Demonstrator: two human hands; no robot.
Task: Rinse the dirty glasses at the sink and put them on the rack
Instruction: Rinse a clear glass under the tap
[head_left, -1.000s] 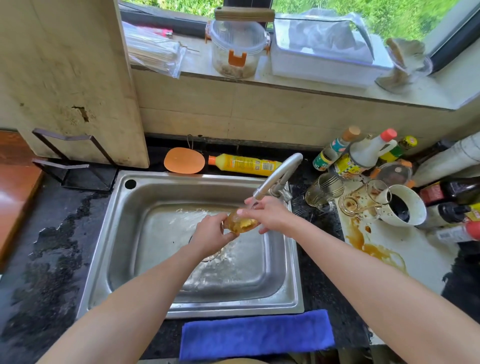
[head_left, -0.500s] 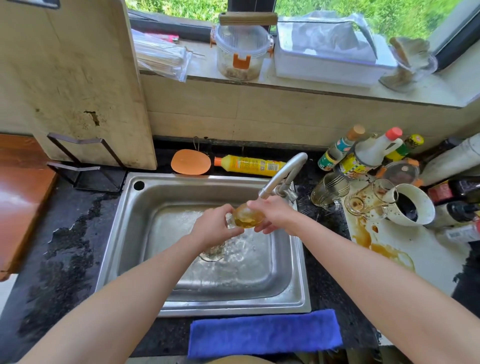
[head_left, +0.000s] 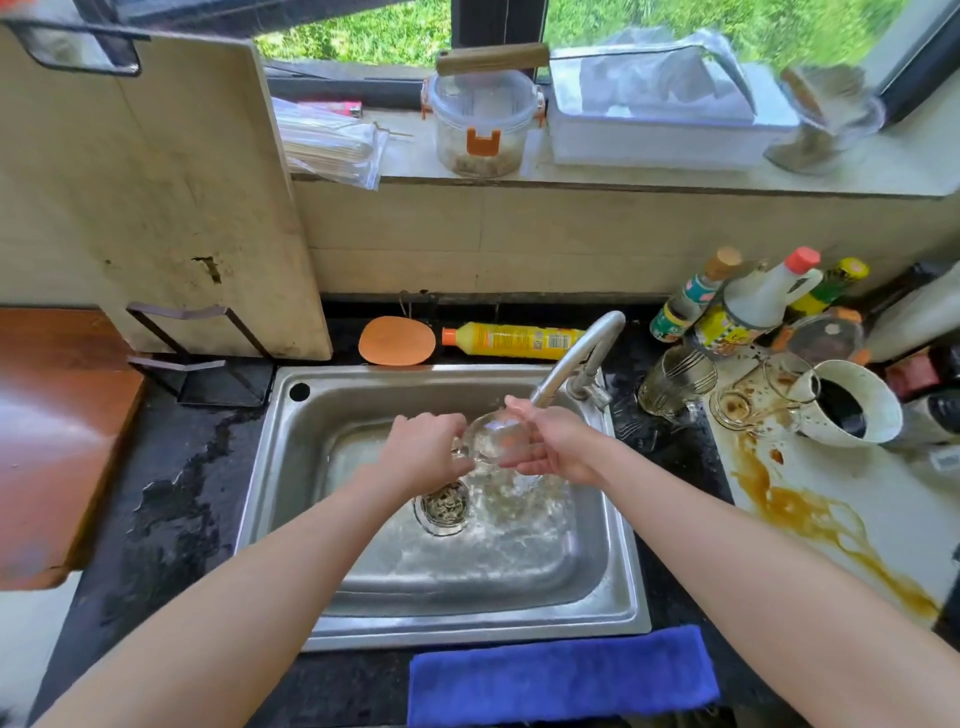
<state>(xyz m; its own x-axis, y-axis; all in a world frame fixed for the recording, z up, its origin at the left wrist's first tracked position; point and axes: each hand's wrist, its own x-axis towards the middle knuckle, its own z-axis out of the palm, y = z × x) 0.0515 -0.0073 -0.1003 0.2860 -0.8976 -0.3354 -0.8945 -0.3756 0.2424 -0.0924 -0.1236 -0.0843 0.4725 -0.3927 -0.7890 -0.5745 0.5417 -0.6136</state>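
While water runs from the faucet (head_left: 576, 358), we look down on a black counter (head_left: 171, 493), wet in patches, with a steel sink (head_left: 260, 519) set into it. A pale cutting board (head_left: 156, 182) stands upright behind the sink's left corner, its top cut off by the frame. To the right, a white board (head_left: 857, 493) carries a brown spill and dirty glasses (head_left: 737, 410); a ribbed glass (head_left: 675, 384) stands just beside it on the counter. A blue towel (head_left: 561, 675) lies along the sink's front edge, its lower edge out of view.

Our bare forearms reach in from the bottom corners, elbows out of frame. Over the basin, just under the spout, the left grip (head_left: 421, 452) curls round the left side of the glass (head_left: 491, 441). The right grip (head_left: 556, 447) cups the glass from the right, thumb over the top and fingers beneath. Both grips and the running water hide most of the glass, so its shape is hard to make out.

Half a second ago it showed amber liquid; now it looks clear. The drain strainer (head_left: 444, 506), half hidden before, shows below the left grip.
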